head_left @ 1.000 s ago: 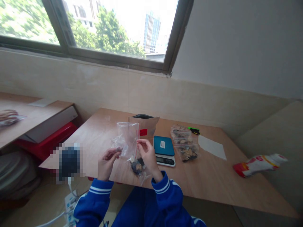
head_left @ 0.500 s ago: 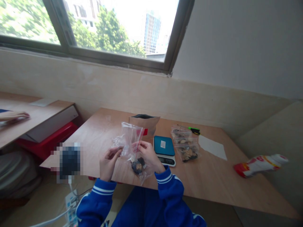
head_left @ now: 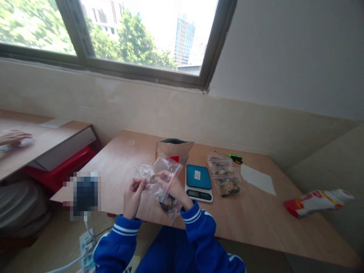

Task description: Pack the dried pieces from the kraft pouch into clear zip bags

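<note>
The clear bag (head_left: 164,163) looks unsealed, left hand (head_left: 133,194) seemingly pinching it; filled bags (head_left: 228,185) lie past the right hand (head_left: 173,186), its grip unclear.

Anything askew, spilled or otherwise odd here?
The bottle at right looks tilted, though lens stretch may explain it. A pixelated block hides something by the left corner of the table. I see no spill.

The right hand (head_left: 172,186) has gone from pinching the clear zip bag (head_left: 165,164) at its edge to reaching inside, fingertips now near the left hand (head_left: 134,193). The bag, upright before, tilts toward the bench's (head_left: 250,216) right edge.
</note>
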